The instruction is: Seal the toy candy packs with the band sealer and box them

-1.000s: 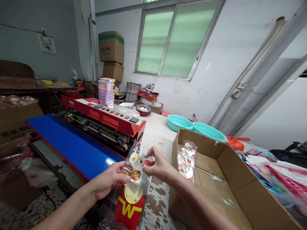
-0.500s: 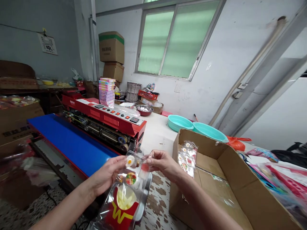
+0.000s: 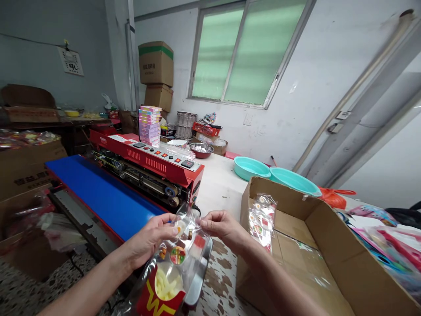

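Between my two hands hangs a clear plastic bag (image 3: 178,255) holding toy food: a red fries carton with a yellow W, a pizza disc, a fried egg and small pieces. My left hand (image 3: 151,239) pinches its upper left side, the thumb over the egg. At the upper right corner, my right hand (image 3: 221,224) grips the film between thumb and fingers. Behind the bag, a metal tray (image 3: 201,281) shows in part. Just beyond stands a red sealing machine (image 3: 154,164) with a blue conveyor belt (image 3: 95,193).
An open cardboard box (image 3: 296,219) stands at my right with similar filled bags (image 3: 262,219) inside. Behind it are two turquoise basins (image 3: 251,168). A stack of small boxes (image 3: 149,126) rises behind the machine. Plastic packets (image 3: 388,245) lie at the far right.
The bag has tilted and shifted slightly down and left at its bottom. My left thumb has moved over the egg, and my right fingers have slid up to the bag's corner. The view has turned slightly left.
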The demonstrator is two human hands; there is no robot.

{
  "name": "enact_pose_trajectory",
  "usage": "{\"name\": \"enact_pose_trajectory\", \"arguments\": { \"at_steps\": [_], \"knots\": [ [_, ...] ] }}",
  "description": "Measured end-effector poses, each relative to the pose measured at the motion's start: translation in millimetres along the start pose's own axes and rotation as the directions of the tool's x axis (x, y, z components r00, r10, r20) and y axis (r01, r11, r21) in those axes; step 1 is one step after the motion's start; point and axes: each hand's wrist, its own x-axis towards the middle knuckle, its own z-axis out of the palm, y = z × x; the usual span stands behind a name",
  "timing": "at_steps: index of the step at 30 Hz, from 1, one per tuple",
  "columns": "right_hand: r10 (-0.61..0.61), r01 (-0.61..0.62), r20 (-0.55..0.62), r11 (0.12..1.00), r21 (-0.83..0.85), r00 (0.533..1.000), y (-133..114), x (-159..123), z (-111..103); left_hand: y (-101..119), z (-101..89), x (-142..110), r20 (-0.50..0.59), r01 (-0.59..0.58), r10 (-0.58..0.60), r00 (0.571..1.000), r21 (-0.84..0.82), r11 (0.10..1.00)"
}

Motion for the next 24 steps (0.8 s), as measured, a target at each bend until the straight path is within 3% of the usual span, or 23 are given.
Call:
{"name": "enact_pose_trajectory", "arguments": {
  "at_steps": [2,6,10,16,19,24],
  "knots": [
    [-0.027,0.026,-0.05,1.0,-0.017,0.998,-2,1,6,6,2.4,3,-0.018,-0.012,0.012,1.0,-0.001,1.0],
    [-0.054,0.047,-0.126,0.997,-0.06,0.991,-6,4,14,13,2.1,20,-0.179,-0.037,0.045,0.983,0.049,0.998],
    [-0.026,0.016,-0.111,0.996,-0.089,0.994,-4,6,13,10,-2.4,35,-0.288,-0.061,0.053,0.956,-0.017,0.998],
    [-0.023,0.018,-0.273,1.0,-0.02,0.962,12,11,15,4,-15.0,48,-0.317,0.009,-0.028,0.948,-0.061,0.998],
    [-0.009,0.028,-0.341,0.998,0.048,0.94,23,16,17,2,-21.8,59,-0.388,0.061,-0.063,0.919,-0.017,0.998],
    [0.026,0.028,-0.416,0.992,0.125,0.909,35,30,15,-3,-29.4,78,-0.429,0.073,-0.061,0.901,0.012,0.997]
  ]
}}
